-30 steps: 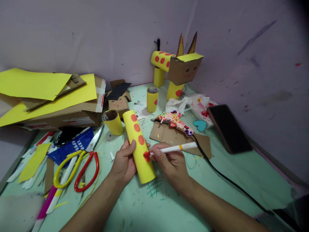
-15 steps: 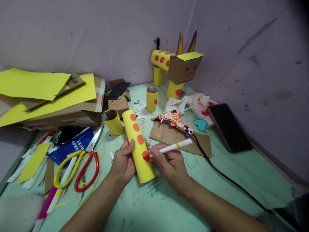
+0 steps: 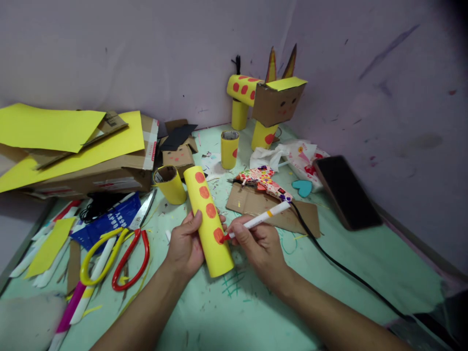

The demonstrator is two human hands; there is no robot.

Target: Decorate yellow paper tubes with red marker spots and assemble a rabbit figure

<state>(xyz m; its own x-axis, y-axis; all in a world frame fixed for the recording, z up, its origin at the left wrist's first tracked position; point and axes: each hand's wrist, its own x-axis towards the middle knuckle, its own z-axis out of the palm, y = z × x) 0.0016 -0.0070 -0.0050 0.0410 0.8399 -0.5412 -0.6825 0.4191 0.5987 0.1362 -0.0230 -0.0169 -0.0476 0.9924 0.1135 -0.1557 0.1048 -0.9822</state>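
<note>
The step in hand looks to be colouring. The left hand [image 3: 186, 243] grasps a long yellow tube [image 3: 204, 197] from its left side, thumb laid across the top, while the right hand [image 3: 261, 251] pinches a white marker [image 3: 265, 216] near its red tip, which meets the right edge of the lowest spot [image 3: 218, 235]. The tube lies between the two hands over the middle of the table [image 3: 219, 321], slanting so that its far end points up and to the left, near a short yellow cup [image 3: 170, 186]; whether its near end touches the table cannot be told. Four orange-red spots run in a row along it, with plain yellow below the lowest. That spot seems nearly filled, so the next move probably calls for small, light strokes along its rim, with the tube gripped firmly enough not to roll but not so hard as to dent. If another spot is wanted, the bare stretch would have to be turned up towards the tip. The glue gun [image 3: 262, 179] lies apart, beyond the right hand.
</note>
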